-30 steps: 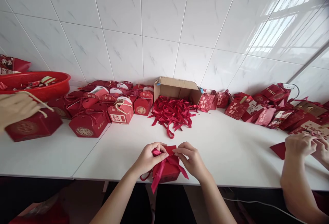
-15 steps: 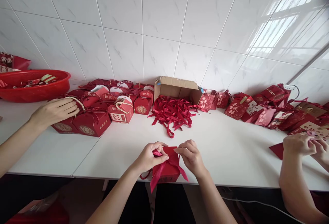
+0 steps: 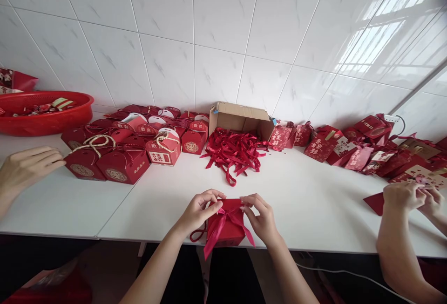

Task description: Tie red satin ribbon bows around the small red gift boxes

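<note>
A small red box (image 3: 230,235) stands at the table's front edge with a pink-red ribbon bow (image 3: 228,214) on its front. My left hand (image 3: 200,208) pinches at the bow's upper left, by the box's top edge. On the other side, my right hand (image 3: 259,213) has its fingers closed on the upper right corner of the box. A dark red cord loop (image 3: 198,235) sticks out at the box's left side. Beyond my hands lies a heap of red ribbons (image 3: 237,152), spilling from an open cardboard box (image 3: 242,112).
Rows of red gift boxes (image 3: 127,162) stand at the left, near another person's hand (image 3: 31,166) and a red basin (image 3: 45,120). More red boxes (image 3: 323,143) line the right, where another person's hands (image 3: 408,197) work.
My left hand has let go of the ribbon's loop and moved to the box's top edge; the bow now shows. The other person's hand at left has moved away from the boxes.
</note>
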The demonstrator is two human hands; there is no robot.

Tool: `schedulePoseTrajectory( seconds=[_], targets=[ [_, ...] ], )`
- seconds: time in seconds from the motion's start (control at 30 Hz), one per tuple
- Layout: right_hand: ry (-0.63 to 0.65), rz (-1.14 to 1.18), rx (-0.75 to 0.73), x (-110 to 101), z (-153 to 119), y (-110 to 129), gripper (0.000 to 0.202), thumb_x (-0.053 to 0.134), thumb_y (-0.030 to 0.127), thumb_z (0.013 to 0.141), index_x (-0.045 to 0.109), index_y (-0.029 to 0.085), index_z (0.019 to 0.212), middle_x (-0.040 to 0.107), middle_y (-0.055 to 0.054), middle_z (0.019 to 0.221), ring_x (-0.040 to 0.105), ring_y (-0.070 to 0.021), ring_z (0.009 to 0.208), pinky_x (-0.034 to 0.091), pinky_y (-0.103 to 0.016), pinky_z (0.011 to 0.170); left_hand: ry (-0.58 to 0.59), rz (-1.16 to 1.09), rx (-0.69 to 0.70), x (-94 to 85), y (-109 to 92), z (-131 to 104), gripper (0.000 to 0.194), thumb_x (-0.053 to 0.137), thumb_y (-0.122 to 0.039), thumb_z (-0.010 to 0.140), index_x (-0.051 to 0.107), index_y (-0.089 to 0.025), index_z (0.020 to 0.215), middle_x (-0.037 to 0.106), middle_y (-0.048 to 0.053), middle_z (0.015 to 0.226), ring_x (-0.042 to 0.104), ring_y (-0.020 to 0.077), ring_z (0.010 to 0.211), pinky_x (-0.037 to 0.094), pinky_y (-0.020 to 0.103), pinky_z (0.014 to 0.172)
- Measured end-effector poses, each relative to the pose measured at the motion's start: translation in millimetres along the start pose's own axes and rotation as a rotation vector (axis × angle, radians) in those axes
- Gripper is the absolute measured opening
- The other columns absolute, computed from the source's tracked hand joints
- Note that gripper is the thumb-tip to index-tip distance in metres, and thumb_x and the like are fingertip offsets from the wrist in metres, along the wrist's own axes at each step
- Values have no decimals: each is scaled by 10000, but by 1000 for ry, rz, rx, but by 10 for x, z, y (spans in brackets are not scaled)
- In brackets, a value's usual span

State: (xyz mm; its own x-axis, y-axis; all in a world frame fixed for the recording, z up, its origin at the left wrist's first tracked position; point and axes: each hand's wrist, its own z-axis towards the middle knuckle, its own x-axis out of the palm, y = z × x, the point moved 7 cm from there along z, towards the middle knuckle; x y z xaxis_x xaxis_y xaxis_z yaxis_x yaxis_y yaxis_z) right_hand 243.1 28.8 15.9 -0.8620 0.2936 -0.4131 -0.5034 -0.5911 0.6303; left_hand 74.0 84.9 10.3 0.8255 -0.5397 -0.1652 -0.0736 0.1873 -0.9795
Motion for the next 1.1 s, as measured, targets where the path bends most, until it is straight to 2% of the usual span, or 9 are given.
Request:
schedulePoseTrajectory(
  seconds=[0.2,0.33,0.43,0.53,0.63,0.83,1.0,1.1],
  targets=[
    [32,113,40,-1,2,40,216,497,112,896,606,233,1036,616,-55,893,593,-168,809,505,-306,681,18,6,12,51,-121,-14,280,589,-335,820,431,-192,638,660,64,961,570,224,1061,420,322,915],
    [65,145,92,-22,25,80,284,466,112,889,588,232,1116,591,-61,922,567,-164,791,490,-314,689,23,47,-21,93,-150,-37,154,595,-302,805,524,-183,738,657,59,968,592,210,990,449,305,853],
    [138,157,123,1,24,94,294,495,146,874,597,221,1139,572,-74,966,550,-168,793,487,-324,702,7,90,-20,97,-147,-50,106,600,-283,798,581,-181,817,654,54,973,596,204,982,453,301,848],
    [176,138,159,30,24,85,196,547,208,874,641,207,1047,560,-68,926,539,-162,772,477,-312,697,-12,131,-12,95,-136,-53,107,605,-279,794,612,-181,838,660,55,962,584,217,1026,452,306,862],
    [171,130,197,53,39,73,129,539,260,896,644,188,877,543,-51,839,520,-149,721,451,-285,650,-39,148,-3,97,-122,-48,119,612,-298,796,625,-182,813,672,57,927,583,224,1041,448,318,879],
    [145,125,287,97,58,23,332,457,334,939,481,182,644,462,-6,676,430,-126,624,363,-262,583,-90,177,-38,113,-42,-25,146,676,-328,751,656,-187,719,682,55,895,578,230,1066,433,301,875],
    [108,189,410,163,18,-95,396,445,399,935,419,187,602,416,14,627,396,-124,608,332,-267,591,-46,149,-56,156,1,-4,128,694,-306,732,660,-197,674,682,48,836,558,231,1116,416,303,916],
    [77,236,463,192,-7,-152,409,445,419,929,373,195,594,371,26,616,352,-121,600,308,-264,577,-45,127,-62,149,20,6,167,702,-292,716,609,-198,614,670,42,803,557,235,1123,419,300,905]
  ],
)
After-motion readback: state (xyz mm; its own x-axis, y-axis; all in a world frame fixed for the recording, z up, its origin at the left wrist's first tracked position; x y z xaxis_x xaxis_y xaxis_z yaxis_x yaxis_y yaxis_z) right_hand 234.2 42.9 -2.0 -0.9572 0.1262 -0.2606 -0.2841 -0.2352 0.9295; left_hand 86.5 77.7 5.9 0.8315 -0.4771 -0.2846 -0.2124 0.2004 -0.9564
